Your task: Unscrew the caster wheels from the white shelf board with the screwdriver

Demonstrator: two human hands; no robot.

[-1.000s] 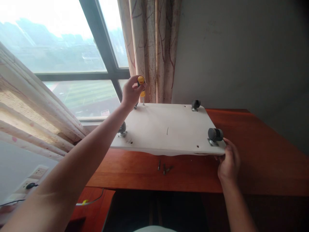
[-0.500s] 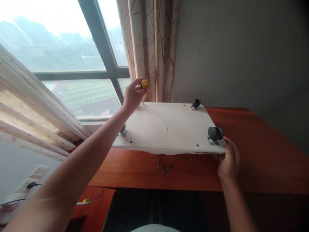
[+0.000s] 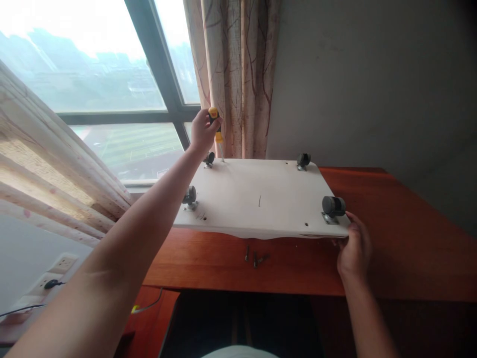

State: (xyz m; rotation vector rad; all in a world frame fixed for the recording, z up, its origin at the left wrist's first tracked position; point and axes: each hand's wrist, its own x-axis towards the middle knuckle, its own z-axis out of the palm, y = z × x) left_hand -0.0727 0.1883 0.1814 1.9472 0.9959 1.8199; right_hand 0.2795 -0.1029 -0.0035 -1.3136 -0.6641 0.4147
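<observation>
My left hand [image 3: 203, 132] is closed around the yellow and black handle of a screwdriver [image 3: 218, 136]. Its shaft points down, slightly tilted, with the tip at the far left edge of a white board [image 3: 257, 194]. Casters stand near the board's corners: a far-left one [image 3: 209, 159], a near-left one [image 3: 190, 197] partly behind my arm, a far-right one [image 3: 303, 160] and a near-right one [image 3: 333, 207]. My right hand [image 3: 354, 246] grips the board's near right corner, thumb on the edge and fingers partly hidden beneath.
Several loose screws [image 3: 255, 259] lie on the reddish-brown table [image 3: 208, 268] before the board. Behind are a window [image 3: 122, 149], a curtain [image 3: 234, 74] and a grey wall [image 3: 354, 89]. Wall sockets [image 3: 44, 284] with a plugged-in cable are at lower left.
My left hand has risen a little and moved left, and the screwdriver now leans left instead of standing nearly upright. The far-left caster has come into view. My right hand stays at the corner.
</observation>
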